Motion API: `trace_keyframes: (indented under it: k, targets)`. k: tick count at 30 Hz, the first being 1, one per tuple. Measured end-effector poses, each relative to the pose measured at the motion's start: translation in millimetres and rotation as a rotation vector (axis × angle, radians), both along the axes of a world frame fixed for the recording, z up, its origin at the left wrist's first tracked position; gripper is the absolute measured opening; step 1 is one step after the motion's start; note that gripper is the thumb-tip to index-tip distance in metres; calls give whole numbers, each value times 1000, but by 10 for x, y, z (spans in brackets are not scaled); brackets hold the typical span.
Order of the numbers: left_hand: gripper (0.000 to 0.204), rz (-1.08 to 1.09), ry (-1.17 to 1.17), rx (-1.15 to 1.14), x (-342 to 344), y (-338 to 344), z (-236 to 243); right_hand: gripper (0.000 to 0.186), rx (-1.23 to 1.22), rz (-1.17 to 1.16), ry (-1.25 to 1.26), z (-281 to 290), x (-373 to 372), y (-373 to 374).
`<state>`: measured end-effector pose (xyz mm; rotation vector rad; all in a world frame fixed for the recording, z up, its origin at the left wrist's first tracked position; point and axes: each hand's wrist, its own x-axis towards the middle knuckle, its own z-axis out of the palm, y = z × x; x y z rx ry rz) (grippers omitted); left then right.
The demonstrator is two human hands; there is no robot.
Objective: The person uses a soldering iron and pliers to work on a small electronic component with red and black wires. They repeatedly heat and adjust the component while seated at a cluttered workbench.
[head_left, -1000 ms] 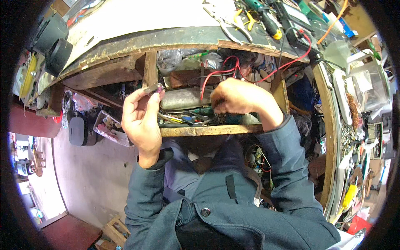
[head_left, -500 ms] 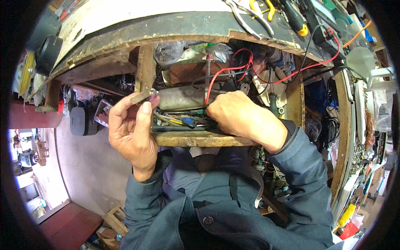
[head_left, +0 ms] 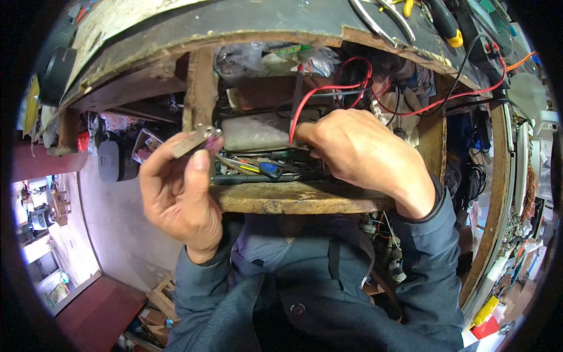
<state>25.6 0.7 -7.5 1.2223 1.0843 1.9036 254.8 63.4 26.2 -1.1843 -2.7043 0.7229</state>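
Observation:
Raised over the left end of an open wooden drawer (head_left: 275,200), my left hand (head_left: 179,193) pinches a small metal part (head_left: 190,142) between thumb and fingers. The part is flat and greyish, with small round bits at one end. My right hand (head_left: 372,155) reaches over the drawer's right side, fingers curled down; their tips and anything in them are hidden. Beside it hangs a red wire (head_left: 297,114). Between my hands, the drawer holds a blue-and-black tool (head_left: 271,170), several thin tools and a grey worn block (head_left: 252,134).
Above the drawer runs the worn edge of a workbench (head_left: 234,35), with pliers (head_left: 404,26) and a black-yellow screwdriver (head_left: 448,26) on it. Red and black leads drape from the upper right. A wooden post (head_left: 200,85) stands behind my left hand. A dark box (head_left: 110,161) is at the left.
The view has shifted slightly. My right hand has drawn a little up and to the right, over the drawer. My left hand sits slightly further left, still holding the metal part.

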Motion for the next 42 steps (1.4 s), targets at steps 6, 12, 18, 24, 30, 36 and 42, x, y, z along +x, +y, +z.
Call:
trace_keyframes:
  k: [6,12,18,24,30,36,42]
  targets:
    - [20,-40,-116,-67,21,38,-3,16,-202,36,353,43,-56,49]
    - [22,-88,-135,-69,-23,31,-55,10,-558,-101,541,276,-21,29]
    - [22,-250,-183,-34,-15,17,12,13,-269,-194,908,85,-150,-279]
    - [18,-291,-87,-77,-120,-58,-55,14,99,-426,880,-18,-390,-958]
    - [16,-280,-30,-95,-144,-48,-58,20,467,-464,838,-207,-518,-1144]
    - [18,-315,-14,-114,-131,-72,-8,20,596,-530,693,-287,-570,-1102]
    - [17,-336,-66,-133,-124,-79,-16,21,559,-553,632,-265,-569,-1123]
